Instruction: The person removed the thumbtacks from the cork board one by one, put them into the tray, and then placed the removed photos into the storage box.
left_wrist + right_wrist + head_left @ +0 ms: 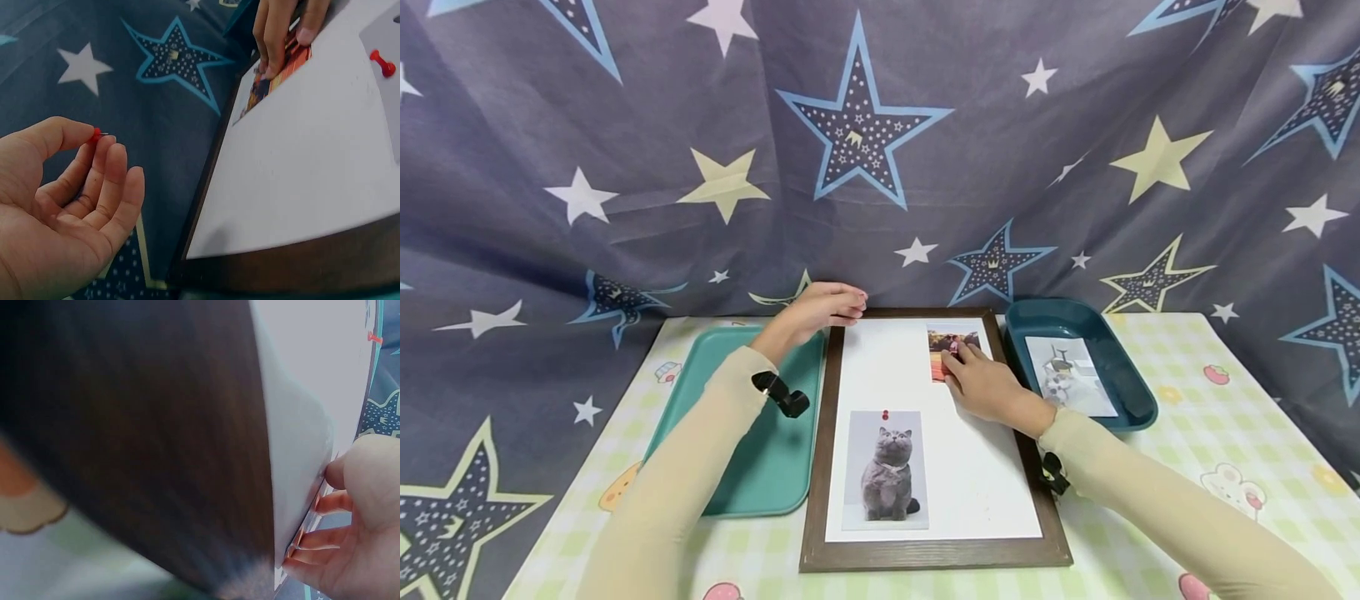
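Observation:
My left hand (829, 307), above the board's far left corner, pinches a red push pin (97, 134) between thumb and index finger, its metal point sticking out. The fingers of my right hand (988, 385) press a photo (936, 367) with orange and dark colours flat against the white board (977, 483), near its far right corner. Part of that photo is hidden under the fingers. At the near left of the board lies a photo of a grey cat (891, 475), with another red push pin (885, 414) at its top edge.
A brown wooden frame (936, 557) borders the board. To the left lies a green tray (760, 475), partly under my left arm. A dark teal tray (1127, 392) on the right holds another photo (1070, 375). A starry curtain (865, 242) hangs behind the checked tablecloth (1195, 433).

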Tool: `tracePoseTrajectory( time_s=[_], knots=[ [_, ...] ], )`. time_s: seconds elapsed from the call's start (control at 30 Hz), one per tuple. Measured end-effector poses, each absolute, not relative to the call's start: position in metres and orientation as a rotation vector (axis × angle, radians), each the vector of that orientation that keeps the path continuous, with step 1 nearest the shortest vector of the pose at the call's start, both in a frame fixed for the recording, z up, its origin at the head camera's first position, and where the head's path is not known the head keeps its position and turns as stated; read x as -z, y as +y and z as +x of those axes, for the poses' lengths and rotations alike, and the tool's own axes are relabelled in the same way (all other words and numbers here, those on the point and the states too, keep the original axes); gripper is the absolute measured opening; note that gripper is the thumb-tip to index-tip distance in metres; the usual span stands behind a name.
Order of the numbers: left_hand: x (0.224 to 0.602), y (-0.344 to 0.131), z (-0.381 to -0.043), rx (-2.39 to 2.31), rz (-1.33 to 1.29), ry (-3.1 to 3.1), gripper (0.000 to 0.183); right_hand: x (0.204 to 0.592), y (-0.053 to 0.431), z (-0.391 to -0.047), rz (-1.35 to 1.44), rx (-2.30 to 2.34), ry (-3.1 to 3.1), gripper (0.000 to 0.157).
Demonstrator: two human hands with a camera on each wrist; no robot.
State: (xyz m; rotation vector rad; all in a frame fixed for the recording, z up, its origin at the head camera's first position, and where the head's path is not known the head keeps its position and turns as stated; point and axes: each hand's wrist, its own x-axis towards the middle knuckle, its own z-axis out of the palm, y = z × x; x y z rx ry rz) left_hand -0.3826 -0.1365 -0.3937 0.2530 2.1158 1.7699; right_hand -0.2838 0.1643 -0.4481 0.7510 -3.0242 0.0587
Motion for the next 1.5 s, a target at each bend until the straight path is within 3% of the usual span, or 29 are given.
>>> tracePoseTrajectory(
  time_s=[0.8, 1.5],
  knots=[
    [0.410, -0.203, -0.378, -1.428, 0.250, 2.118, 0.045, 0.449, 0.166, -0.285, 0.764, -0.054, -3.007, 0.047],
    [0.422, -0.226, -0.372, -1.122, 0.273, 2.155, 0.046, 0.448, 0.165, -0.284, 0.747, -0.056, -3.035, 0.048]
  ],
)
